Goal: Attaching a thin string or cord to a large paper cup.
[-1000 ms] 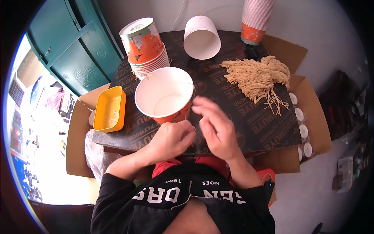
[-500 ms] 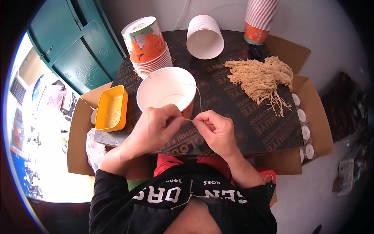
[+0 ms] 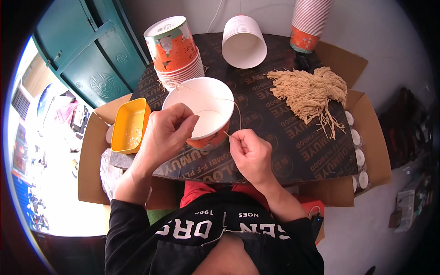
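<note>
Only the head view here, looking straight down at a dark printed table [image 3: 284, 151] laid over open cardboard boxes [image 3: 371, 137]. The left hand [image 3: 167, 133] is curled over the near-left rim of a big paper cup [image 3: 201, 114], orange outside and white inside, standing upright near the middle of the table; its fingers are pinched shut on a thin tan string [image 3: 215, 98], I think, though the thread is too fine to be sure at that end. The string loops across the cup's mouth and comes down the right side to the right hand [image 3: 250, 153], which sits just right of the cup, closed in a loose fist with thumb and forefinger nipping the string's end. Far left of the cup is a tilted stack of the same orange cups [image 3: 176, 52], a white nested stack lying on its side [image 3: 243, 41] further back, and another upright stack [image 3: 309, 23] at the far right. A bundle of tan strings [image 3: 311, 91] lies to the right. A yellow tray [image 3: 130, 126] sits left of the table.
</note>
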`<state>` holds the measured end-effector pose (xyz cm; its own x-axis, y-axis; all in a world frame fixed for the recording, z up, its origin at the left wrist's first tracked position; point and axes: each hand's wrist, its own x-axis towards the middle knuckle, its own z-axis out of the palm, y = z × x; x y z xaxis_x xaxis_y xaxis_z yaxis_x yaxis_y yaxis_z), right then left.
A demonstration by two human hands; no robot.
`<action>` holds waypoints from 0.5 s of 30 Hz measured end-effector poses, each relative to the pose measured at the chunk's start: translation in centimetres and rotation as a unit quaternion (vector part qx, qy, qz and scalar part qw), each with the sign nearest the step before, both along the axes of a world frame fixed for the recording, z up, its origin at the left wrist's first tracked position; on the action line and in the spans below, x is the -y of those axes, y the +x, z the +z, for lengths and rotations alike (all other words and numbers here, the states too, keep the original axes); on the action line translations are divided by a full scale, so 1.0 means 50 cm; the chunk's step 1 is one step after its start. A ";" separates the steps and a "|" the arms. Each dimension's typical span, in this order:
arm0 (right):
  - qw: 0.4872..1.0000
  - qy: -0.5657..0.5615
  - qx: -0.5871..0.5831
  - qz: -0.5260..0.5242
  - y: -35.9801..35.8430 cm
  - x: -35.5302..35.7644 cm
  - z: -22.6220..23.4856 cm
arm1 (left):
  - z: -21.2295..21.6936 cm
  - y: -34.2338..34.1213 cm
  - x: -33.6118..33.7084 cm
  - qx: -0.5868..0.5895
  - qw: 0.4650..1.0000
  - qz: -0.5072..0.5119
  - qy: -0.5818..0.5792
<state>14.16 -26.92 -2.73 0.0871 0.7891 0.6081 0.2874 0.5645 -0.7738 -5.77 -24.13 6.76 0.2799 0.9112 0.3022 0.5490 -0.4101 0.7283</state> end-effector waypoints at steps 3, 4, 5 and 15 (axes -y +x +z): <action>1.000 0.010 0.012 -0.008 -0.002 -0.006 -0.001 | 0.004 0.000 -0.002 -0.002 1.000 0.018 -0.022; 1.000 0.015 0.020 -0.011 -0.002 -0.007 0.000 | 0.003 -0.002 -0.004 -0.002 1.000 0.018 -0.022; 0.999 0.020 0.028 -0.015 -0.002 -0.008 0.000 | 0.000 -0.003 -0.006 0.004 1.000 0.016 -0.026; 0.998 0.028 0.047 -0.018 -0.009 -0.021 0.000 | -0.002 0.001 -0.025 -0.013 0.999 0.004 -0.043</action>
<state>13.69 -25.89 -2.73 0.0546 0.7515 0.6575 0.3782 0.5938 -0.7102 -5.72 -22.89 6.67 0.2802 0.9353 0.2162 0.5709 -0.3434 0.7457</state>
